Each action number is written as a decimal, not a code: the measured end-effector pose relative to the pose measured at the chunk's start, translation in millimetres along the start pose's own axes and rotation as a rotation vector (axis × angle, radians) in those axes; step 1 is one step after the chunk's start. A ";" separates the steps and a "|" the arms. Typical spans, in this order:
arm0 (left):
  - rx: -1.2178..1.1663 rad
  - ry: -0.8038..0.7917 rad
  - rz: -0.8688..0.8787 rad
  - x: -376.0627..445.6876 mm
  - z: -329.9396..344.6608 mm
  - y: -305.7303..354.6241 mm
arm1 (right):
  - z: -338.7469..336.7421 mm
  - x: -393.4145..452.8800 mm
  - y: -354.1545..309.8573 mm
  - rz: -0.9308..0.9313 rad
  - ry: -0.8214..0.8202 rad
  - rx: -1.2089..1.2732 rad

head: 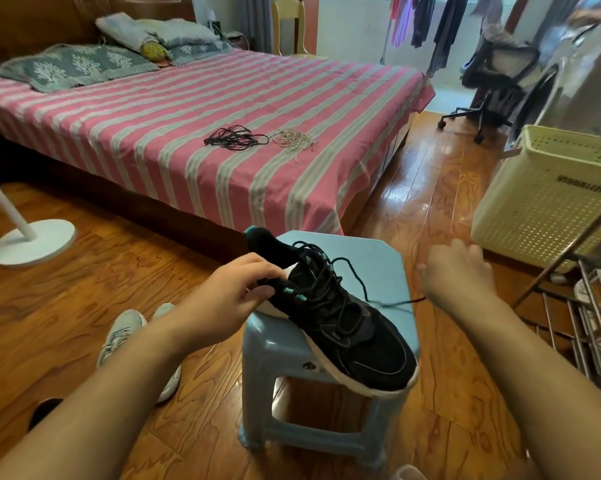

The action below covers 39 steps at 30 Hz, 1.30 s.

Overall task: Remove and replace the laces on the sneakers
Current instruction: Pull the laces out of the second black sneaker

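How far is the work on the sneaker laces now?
Early stage. The black sneaker on the blue stool is still mostly laced. The left hand grips its collar; the right hand pulls one loosened lace end. Black laces and beige laces wait on the bed. Pale sneakers lie untouched.

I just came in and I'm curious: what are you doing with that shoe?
A person is taking the lace out of a black sneaker that rests on a blue stool. The left hand grips the shoe near its opening, and the right hand pulls the loose black lace out to the side. The lace is still partly threaded. Two loose bundles of laces, black and pale, lie on the bed.
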<state>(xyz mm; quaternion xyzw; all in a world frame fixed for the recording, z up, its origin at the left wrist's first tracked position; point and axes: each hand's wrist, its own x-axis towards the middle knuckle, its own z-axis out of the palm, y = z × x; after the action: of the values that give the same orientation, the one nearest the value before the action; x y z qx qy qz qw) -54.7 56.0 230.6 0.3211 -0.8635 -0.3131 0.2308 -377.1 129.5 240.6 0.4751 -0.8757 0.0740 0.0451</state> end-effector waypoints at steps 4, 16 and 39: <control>-0.006 -0.038 -0.002 1.1 1.3 0.7 | -9.9 -18.6 -53.4 -0.213 0.017 0.581; 0.312 0.026 0.019 9.0 3.3 4.3 | -26.1 -31.5 -67.3 -0.073 -0.215 0.251; 0.116 0.083 0.013 9.8 8.1 -9.0 | 4.3 -24.1 -74.2 -0.788 -0.123 0.580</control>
<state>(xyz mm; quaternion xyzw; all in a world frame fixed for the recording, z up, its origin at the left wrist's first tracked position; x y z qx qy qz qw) -62.6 46.9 220.7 0.3410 -0.8719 -0.2475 0.2493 -301.8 108.8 239.1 0.7668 -0.5736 0.2637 -0.1161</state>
